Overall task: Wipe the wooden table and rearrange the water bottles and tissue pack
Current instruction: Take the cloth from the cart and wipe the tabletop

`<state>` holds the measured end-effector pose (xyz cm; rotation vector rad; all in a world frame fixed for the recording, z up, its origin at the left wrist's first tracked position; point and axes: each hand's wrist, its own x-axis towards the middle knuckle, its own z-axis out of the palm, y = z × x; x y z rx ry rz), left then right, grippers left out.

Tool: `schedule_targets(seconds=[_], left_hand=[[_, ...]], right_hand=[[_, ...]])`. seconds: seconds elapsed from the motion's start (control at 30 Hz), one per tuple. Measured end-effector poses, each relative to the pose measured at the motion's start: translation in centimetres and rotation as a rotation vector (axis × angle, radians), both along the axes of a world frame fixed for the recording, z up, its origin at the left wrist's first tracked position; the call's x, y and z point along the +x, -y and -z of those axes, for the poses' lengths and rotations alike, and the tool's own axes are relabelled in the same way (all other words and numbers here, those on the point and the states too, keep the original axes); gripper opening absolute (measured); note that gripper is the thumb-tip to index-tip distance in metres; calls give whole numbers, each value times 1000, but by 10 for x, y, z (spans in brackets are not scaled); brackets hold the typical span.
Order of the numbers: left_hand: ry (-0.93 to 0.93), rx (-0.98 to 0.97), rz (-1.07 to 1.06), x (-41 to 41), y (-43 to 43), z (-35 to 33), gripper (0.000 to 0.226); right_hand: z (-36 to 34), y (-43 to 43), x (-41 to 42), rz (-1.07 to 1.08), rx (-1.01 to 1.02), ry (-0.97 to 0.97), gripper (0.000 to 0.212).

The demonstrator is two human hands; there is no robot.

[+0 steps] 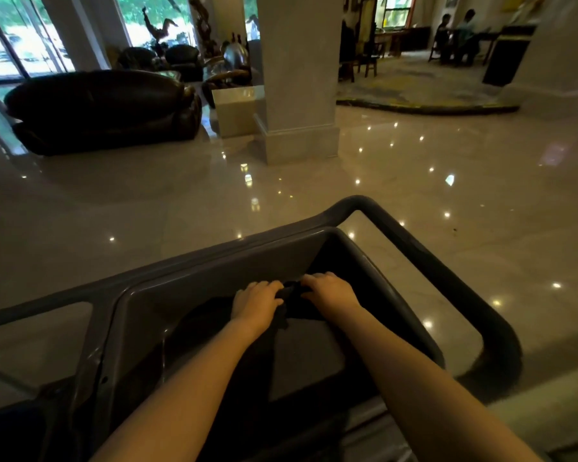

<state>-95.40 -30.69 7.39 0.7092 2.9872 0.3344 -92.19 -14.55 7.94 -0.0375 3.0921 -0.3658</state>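
Note:
Both my hands reach into the top tray of a grey plastic cart [214, 261]. My left hand [256, 300] and my right hand [331, 290] each grip one end of a dark cloth [292, 291] held between them, close to the tray's far wall. The cloth is dark against the dark tray and its shape is hard to make out. No wooden table, water bottles or tissue pack show in this view.
The cart's handle [447, 271] curves round on the right. Glossy marble floor [414, 168] stretches ahead. A dark leather sofa [104, 108] stands at the far left, a white pillar [297, 78] in the middle, and people sit at a table [457, 38] far right.

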Motion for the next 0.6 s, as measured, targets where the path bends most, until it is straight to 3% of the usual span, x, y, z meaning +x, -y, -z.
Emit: schedule_targets(seconds=[0.23, 0.6], left_hand=[[-145, 97, 169, 42, -57, -56, 30], [-201, 176, 463, 149, -179, -129, 31]], right_hand=[[-63, -60, 68, 83, -40, -125, 21], [-127, -162, 216, 388, 84, -221, 28]])
